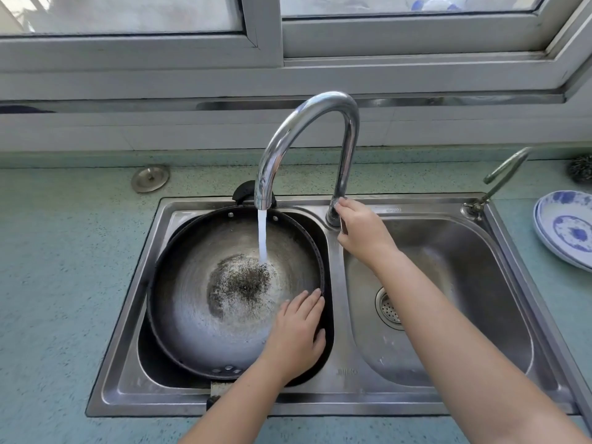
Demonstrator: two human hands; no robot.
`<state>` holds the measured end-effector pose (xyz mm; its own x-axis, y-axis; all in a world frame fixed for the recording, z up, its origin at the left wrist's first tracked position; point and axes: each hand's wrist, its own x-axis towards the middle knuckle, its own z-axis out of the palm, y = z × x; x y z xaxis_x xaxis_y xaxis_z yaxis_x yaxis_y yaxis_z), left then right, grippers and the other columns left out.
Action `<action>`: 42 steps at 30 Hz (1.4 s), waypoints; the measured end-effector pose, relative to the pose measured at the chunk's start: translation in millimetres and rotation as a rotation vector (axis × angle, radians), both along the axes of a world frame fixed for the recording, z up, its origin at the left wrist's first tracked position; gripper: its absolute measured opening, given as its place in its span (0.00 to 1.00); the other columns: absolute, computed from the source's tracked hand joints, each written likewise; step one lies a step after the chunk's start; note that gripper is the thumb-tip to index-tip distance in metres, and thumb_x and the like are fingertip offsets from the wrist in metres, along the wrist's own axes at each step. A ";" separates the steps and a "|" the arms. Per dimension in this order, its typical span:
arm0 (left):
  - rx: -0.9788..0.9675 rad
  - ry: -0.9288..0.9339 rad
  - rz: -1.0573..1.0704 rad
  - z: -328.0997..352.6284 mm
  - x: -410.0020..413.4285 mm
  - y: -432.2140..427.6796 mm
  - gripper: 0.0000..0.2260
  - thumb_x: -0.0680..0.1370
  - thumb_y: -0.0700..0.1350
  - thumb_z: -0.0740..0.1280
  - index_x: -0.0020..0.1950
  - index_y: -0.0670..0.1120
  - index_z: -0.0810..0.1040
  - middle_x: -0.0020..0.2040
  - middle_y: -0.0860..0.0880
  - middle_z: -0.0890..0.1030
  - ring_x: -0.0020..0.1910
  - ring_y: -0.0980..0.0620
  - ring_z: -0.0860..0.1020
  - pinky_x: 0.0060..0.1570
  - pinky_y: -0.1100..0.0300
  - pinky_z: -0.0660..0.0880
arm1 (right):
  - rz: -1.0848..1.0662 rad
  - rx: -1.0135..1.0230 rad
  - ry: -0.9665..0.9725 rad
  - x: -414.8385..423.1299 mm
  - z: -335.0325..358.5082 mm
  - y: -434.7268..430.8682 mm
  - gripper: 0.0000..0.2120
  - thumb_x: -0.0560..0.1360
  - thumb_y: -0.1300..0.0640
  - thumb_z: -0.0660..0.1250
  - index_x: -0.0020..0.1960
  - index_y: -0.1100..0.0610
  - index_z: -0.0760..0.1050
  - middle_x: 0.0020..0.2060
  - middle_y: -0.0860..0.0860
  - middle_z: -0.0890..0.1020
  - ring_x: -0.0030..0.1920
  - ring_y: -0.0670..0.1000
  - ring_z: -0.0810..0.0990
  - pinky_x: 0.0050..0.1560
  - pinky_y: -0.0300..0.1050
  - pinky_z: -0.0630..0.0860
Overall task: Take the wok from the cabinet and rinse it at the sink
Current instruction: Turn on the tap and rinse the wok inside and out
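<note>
In the sink (362, 373), water wets the blackened, speckled wok (205, 283).

Dark wok (192, 299), grey inside with a black speckled patch at the centre (white water (262, 238) streaming onto it). Shiny silver faucet (307, 123), steel-grey sink (448, 395), speckled pale green counter (64, 267), white plates (567, 232) patterned in blue.

A home kitchen: a steel double sink (358, 398) in a speckled countertop (64, 283), patterned plates (567, 232) at three o'clock.
</note>
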<state>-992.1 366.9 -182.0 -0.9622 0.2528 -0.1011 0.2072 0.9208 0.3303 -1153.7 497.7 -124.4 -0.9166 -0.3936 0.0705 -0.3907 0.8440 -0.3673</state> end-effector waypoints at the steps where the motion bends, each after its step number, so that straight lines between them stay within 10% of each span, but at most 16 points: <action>1: 0.001 -0.001 0.004 0.4 0.6 0.2 0.23 0.67 0.51 0.58 0.58 0.46 0.80 0.60 0.50 0.81 0.57 0.49 0.80 0.51 0.51 0.78 | -0.005 -0.012 -0.011 1.6 0.9 0.5 0.26 0.70 0.70 0.61 0.68 0.66 0.67 0.68 0.60 0.71 0.70 0.57 0.67 0.69 0.46 0.62; 6: 0.028 0.024 0.040 3.4 6.9 -3.8 0.23 0.68 0.50 0.58 0.59 0.43 0.79 0.60 0.47 0.80 0.58 0.46 0.80 0.52 0.49 0.79 | -0.039 -0.058 0.010 28.4 -4.2 1.7 0.27 0.70 0.66 0.64 0.69 0.66 0.66 0.70 0.61 0.68 0.73 0.61 0.61 0.70 0.64 0.59; 12: 0.081 0.083 0.077 12.3 34.3 -21.9 0.22 0.69 0.48 0.59 0.59 0.40 0.78 0.61 0.43 0.79 0.60 0.42 0.78 0.55 0.46 0.77 | -0.146 -0.149 -0.054 91.7 -14.3 -2.6 0.30 0.74 0.57 0.65 0.73 0.59 0.61 0.75 0.55 0.60 0.76 0.56 0.53 0.73 0.59 0.50; 23: 0.132 0.052 0.236 21.6 129.2 -69.5 0.23 0.70 0.49 0.58 0.59 0.38 0.78 0.60 0.38 0.79 0.58 0.38 0.79 0.55 0.43 0.76 | -0.190 -0.318 -0.268 220.6 -26.0 -48.1 0.26 0.74 0.57 0.66 0.70 0.62 0.64 0.66 0.56 0.70 0.68 0.53 0.68 0.66 0.38 0.62; 31: 0.227 -0.050 0.435 17.8 193.1 -75.0 0.26 0.76 0.47 0.63 0.73 0.43 0.62 0.74 0.41 0.61 0.74 0.44 0.59 0.72 0.50 0.59 | -0.154 -0.327 -0.442 292.7 -27.2 -82.7 0.26 0.75 0.56 0.64 0.71 0.60 0.63 0.64 0.54 0.71 0.66 0.50 0.69 0.65 0.40 0.65; 37: 0.358 -0.089 0.547 20.9 219.9 -75.5 0.25 0.74 0.47 0.65 0.69 0.40 0.66 0.61 0.42 0.72 0.60 0.44 0.71 0.60 0.51 0.70 | -0.216 -0.378 -0.528 322.7 -30.4 -102.2 0.22 0.74 0.57 0.65 0.67 0.60 0.67 0.57 0.54 0.75 0.51 0.48 0.74 0.52 0.37 0.69; 42: 0.441 -0.260 0.565 26.7 229.6 -68.6 0.30 0.77 0.47 0.63 0.75 0.43 0.54 0.68 0.43 0.66 0.66 0.45 0.69 0.60 0.56 0.67 | -0.323 -0.468 -0.657 332.5 -33.6 -115.2 0.19 0.75 0.58 0.65 0.64 0.60 0.70 0.46 0.53 0.78 0.48 0.52 0.77 0.53 0.45 0.72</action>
